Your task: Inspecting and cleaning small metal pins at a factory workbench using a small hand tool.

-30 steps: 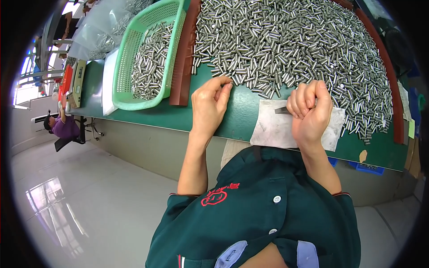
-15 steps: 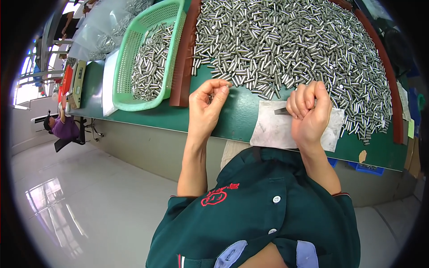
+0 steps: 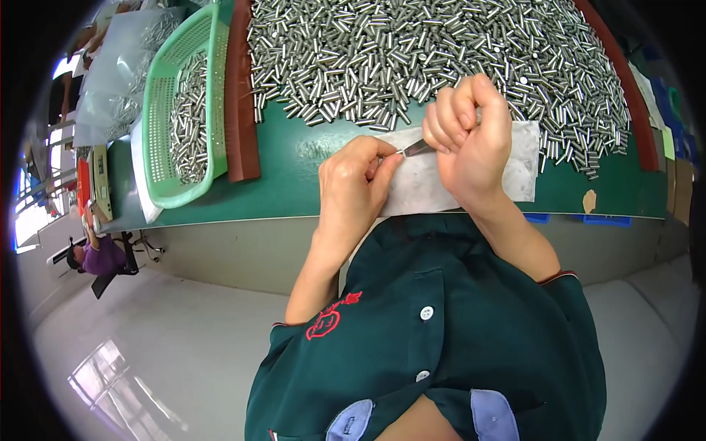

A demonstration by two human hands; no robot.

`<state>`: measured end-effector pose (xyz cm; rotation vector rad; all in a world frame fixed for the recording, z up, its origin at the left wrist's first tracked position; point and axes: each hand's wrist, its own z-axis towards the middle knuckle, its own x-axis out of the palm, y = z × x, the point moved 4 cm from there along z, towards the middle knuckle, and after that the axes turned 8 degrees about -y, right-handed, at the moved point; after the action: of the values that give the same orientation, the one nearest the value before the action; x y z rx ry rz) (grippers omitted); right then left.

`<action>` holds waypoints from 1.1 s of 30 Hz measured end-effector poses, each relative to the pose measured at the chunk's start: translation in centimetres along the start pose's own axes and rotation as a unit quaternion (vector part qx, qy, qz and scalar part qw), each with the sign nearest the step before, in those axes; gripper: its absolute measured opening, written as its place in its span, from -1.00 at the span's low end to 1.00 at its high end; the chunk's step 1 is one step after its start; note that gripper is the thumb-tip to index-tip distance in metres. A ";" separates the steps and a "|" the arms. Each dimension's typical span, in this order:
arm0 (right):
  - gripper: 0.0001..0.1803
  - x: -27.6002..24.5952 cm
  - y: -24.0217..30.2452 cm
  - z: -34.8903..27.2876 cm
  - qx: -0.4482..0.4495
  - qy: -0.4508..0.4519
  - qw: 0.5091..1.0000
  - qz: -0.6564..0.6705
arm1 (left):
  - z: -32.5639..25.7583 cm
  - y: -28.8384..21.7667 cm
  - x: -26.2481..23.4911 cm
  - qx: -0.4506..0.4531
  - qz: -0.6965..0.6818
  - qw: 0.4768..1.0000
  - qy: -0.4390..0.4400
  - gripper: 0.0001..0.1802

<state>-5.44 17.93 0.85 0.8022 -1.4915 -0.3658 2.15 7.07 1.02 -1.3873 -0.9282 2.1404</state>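
I log: left hand [image 3: 353, 176], pinching a small piece [image 3: 401, 153], now at the blade [image 3: 417, 148] gripped in right hand [image 3: 474, 143]; the two apparently meet.

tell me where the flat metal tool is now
In the head view, the flat metal tool is above and right of centre, gripped in the right hand over the white sheet, its tip near the left hand.

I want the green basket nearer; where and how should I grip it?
Probably hook the near rim of the green basket, coming from your side: that curved lip faces you, while metal pins lie inside and a red-brown strip runs along its right.
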 end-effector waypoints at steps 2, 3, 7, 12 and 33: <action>-0.61 0.1 0.1 0.0 -0.006 -0.003 1.000 -0.006 | -0.2 0.0 0.1 0.006 0.005 1.000 -0.005 -0.89; -0.61 0.0 0.0 -0.1 -0.008 -0.006 1.000 -0.004 | -0.3 0.0 0.1 0.004 0.006 1.000 -0.009 -0.89; -0.61 -0.1 0.0 -0.1 0.000 -0.011 1.000 0.000 | -0.3 -0.3 0.0 -0.005 0.013 1.000 -0.019 -0.90; -0.60 -0.1 -0.1 -0.2 0.007 -0.004 1.000 -0.007 | -0.4 -0.2 0.2 0.000 0.009 1.000 -0.021 -0.90; -0.58 1.3 -0.4 -0.7 -0.043 -0.002 0.995 -0.088 | -0.3 0.4 0.3 0.003 -0.005 1.000 -0.014 -0.91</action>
<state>-4.58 16.96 1.60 0.8663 -1.4036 -0.5594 2.27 7.08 0.48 -1.3490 -0.9363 2.1591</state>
